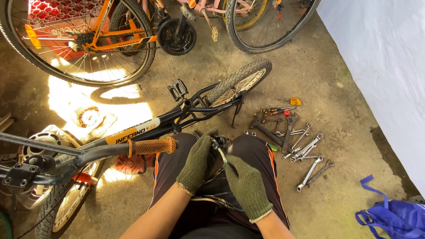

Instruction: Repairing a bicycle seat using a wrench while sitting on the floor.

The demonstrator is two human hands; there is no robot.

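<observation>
My left hand (pixel 198 163) gripped the small metal fitting (pixel 217 142); right hand (pixel 246 186) pinched a thin tool (pixel 222 155) into it. Fitting unfinished, spanners (pixel 305 150) untouched.

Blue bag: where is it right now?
Head view, bottom right corner: the blue bag lies on the concrete floor beside the white sheet, just below and right of the spanners.

A small bicycle (pixel 177 121) lies on its side on the floor (pixel 336 66), across and ahead of the person's knees. Its handlebar grip (pixel 152 146) sits just left of the left hand (pixel 198 163), and the right hand (pixel 245 186) is beside that, both over the lap. Wrenches (pixel 305 152) lie scattered on the floor to the right, with screwdrivers (pixel 283 106) behind them. A bag (pixel 394 217) lies nearer, at far right. Two upright bicycle wheels (pixel 79 40) stand behind.
</observation>
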